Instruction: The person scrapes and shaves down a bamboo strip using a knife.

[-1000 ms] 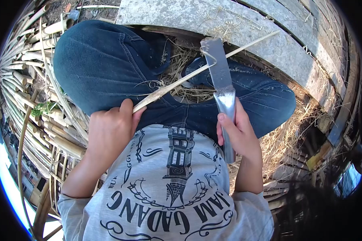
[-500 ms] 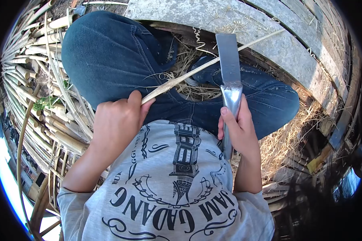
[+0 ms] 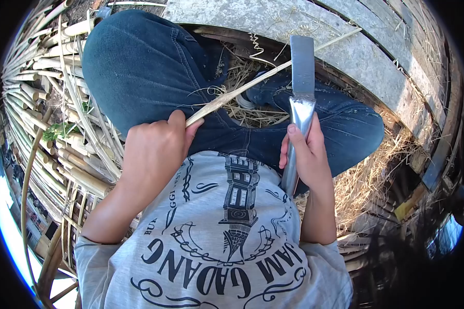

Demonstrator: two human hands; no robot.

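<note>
A long, thin bamboo strip [image 3: 247,86] slants up and to the right across my lap. My left hand [image 3: 157,141] is closed around its thicker lower end, where frayed fibres and thin curls stand out. In my right hand [image 3: 307,149] is a knife with a broad, flat, square-ended blade [image 3: 302,67] and a shiny metal tubular handle [image 3: 300,121]. The blade points away from me and crosses the strip; whether the two touch I cannot tell. The fingertips of my left hand are partly hidden.
Many cut bamboo poles [image 3: 77,165] lie piled on the left. Pale wooden planks [image 3: 232,13] stretch along the far side and to the right. Shavings [image 3: 366,180] are heaped at the right, and a curly shaving [image 3: 255,46] hangs near the plank edge.
The knife in my right hand has shifted slightly right and away from me, now more upright. My left hand and the strip's held end have moved slightly to the right.
</note>
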